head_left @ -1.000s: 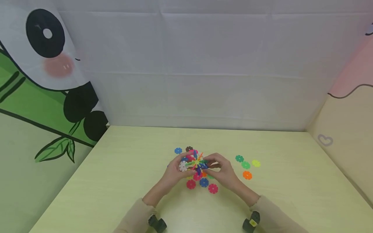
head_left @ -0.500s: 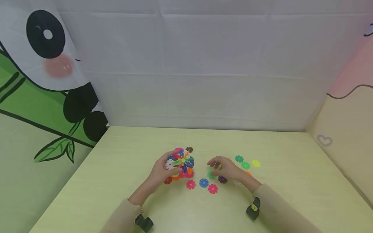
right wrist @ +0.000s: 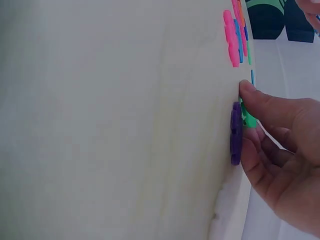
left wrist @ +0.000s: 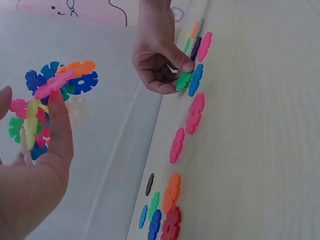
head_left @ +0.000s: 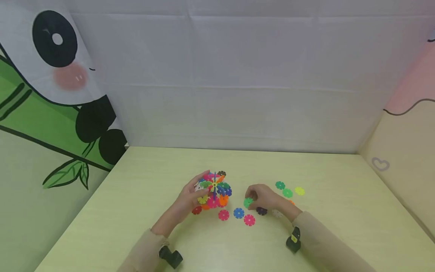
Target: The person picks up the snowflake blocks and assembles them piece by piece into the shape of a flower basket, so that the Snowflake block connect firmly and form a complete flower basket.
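Observation:
My left hand (head_left: 187, 197) holds a ball-like cluster of interlocked plastic snowflake discs (head_left: 214, 185) in many colours, raised above the table. In the left wrist view, its thumb and fingers support the cluster (left wrist: 55, 82) from below and the side. To the right, my right hand (head_left: 265, 196) is down at the tabletop, with thumb and fingers pinching a green snowflake disc (head_left: 248, 203) at its edges. A dark purple disc (right wrist: 236, 134) lies close beside those fingers in the right wrist view, partly in front of the green one.
Loose discs lie on the pale table (head_left: 136, 226): a blue one (head_left: 239, 213), pink ones (head_left: 249, 220), a red one (head_left: 196, 210). Green discs (head_left: 287, 193) and a yellow one (head_left: 300, 190) are farther right. A white cloth wall (head_left: 238, 83) stands behind.
My right hand has left the cluster, moved right and down to the table, and taken hold of the green disc. My left hand shifted left with the cluster and turned it somewhat.

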Demonstrator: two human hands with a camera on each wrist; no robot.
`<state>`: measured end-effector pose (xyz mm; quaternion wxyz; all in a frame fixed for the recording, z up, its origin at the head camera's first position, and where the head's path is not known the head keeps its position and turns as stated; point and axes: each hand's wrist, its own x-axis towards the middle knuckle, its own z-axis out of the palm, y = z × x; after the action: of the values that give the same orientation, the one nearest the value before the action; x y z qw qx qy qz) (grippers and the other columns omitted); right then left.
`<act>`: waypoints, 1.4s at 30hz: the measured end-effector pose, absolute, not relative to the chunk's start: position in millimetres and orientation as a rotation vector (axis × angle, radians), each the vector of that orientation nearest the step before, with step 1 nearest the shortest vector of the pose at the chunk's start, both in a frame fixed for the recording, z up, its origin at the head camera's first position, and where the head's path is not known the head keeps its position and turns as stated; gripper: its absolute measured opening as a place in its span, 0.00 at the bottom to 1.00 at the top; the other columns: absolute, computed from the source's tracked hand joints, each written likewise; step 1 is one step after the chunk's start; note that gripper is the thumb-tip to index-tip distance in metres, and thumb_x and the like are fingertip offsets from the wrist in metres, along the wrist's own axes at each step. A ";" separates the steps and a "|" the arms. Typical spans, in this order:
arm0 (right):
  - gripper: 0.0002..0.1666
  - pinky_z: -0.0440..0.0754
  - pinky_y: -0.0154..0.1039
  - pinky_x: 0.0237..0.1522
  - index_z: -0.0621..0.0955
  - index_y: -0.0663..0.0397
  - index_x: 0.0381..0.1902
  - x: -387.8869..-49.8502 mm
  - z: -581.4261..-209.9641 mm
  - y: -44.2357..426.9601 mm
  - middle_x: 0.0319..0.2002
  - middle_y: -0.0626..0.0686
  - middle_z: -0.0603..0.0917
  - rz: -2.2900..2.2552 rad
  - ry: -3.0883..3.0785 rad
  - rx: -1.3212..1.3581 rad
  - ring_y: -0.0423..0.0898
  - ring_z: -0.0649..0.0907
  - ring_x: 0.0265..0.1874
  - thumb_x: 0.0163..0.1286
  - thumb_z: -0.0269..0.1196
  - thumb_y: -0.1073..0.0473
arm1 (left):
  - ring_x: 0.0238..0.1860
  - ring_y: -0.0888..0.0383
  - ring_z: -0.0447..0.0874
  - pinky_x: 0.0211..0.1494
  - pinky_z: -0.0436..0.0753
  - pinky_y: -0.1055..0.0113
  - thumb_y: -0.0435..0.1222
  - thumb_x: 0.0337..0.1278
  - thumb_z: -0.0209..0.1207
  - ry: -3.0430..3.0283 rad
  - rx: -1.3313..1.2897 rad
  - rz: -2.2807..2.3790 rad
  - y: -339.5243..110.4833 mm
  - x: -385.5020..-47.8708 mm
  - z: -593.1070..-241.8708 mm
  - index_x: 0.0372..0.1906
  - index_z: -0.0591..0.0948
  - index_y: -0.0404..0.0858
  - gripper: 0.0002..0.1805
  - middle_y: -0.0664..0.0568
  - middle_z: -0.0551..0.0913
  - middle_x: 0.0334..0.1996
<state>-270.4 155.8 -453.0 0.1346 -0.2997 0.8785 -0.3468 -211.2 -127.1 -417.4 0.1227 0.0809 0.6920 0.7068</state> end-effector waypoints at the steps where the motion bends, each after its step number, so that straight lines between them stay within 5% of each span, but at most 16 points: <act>1: 0.14 0.78 0.35 0.35 0.81 0.57 0.35 -270.0 -452.6 155.9 0.30 0.45 0.79 -1.015 2.554 -0.876 0.43 0.77 0.31 0.51 0.73 0.68 | 0.60 0.43 0.68 0.59 0.71 0.45 0.36 0.66 0.52 1.979 0.238 2.071 -127.5 -213.0 -417.5 0.74 0.58 0.48 0.32 0.44 0.57 0.69; 8: 0.06 0.80 0.35 0.31 0.83 0.60 0.33 -266.2 -441.0 155.2 0.29 0.47 0.81 -1.205 2.590 -0.916 0.43 0.79 0.28 0.58 0.66 0.71 | 0.63 0.41 0.59 0.62 0.58 0.34 0.36 0.65 0.45 1.822 0.296 2.124 -125.3 -219.0 -413.6 0.75 0.54 0.43 0.33 0.44 0.49 0.71; 13: 0.07 0.84 0.40 0.27 0.82 0.70 0.37 -258.2 -410.5 145.8 0.30 0.55 0.82 -1.657 2.477 -0.823 0.52 0.84 0.26 0.61 0.64 0.71 | 0.63 0.39 0.60 0.61 0.60 0.35 0.36 0.65 0.46 1.833 0.329 2.105 -119.8 -219.8 -410.9 0.75 0.54 0.42 0.34 0.42 0.48 0.72; 17: 0.10 0.84 0.42 0.28 0.81 0.74 0.40 -249.1 -386.7 135.7 0.32 0.58 0.84 -1.917 2.391 -0.725 0.49 0.85 0.25 0.62 0.64 0.71 | 0.60 0.41 0.67 0.60 0.64 0.38 0.34 0.64 0.49 1.859 0.358 2.079 -115.8 -219.7 -411.3 0.74 0.54 0.41 0.34 0.42 0.49 0.71; 27: 0.07 0.84 0.39 0.28 0.82 0.69 0.38 -237.4 -375.7 126.0 0.31 0.57 0.84 -1.909 2.538 -0.685 0.48 0.85 0.24 0.60 0.66 0.72 | 0.55 0.48 0.74 0.53 0.77 0.59 0.32 0.61 0.56 1.958 0.442 1.994 -107.7 -213.0 -409.9 0.73 0.59 0.44 0.35 0.40 0.64 0.64; 42: 0.06 0.84 0.38 0.27 0.83 0.68 0.37 -230.4 -387.3 117.9 0.30 0.56 0.82 -1.933 2.633 -0.779 0.54 0.85 0.26 0.61 0.65 0.71 | 0.60 0.45 0.69 0.57 0.74 0.51 0.31 0.57 0.60 2.042 0.472 1.931 -101.2 -208.0 -412.5 0.72 0.62 0.43 0.37 0.42 0.60 0.67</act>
<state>-230.4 117.9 -387.3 -0.1078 -0.2307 0.7796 -0.5723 -208.0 -101.2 -412.5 0.1453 0.1640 0.7089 0.6704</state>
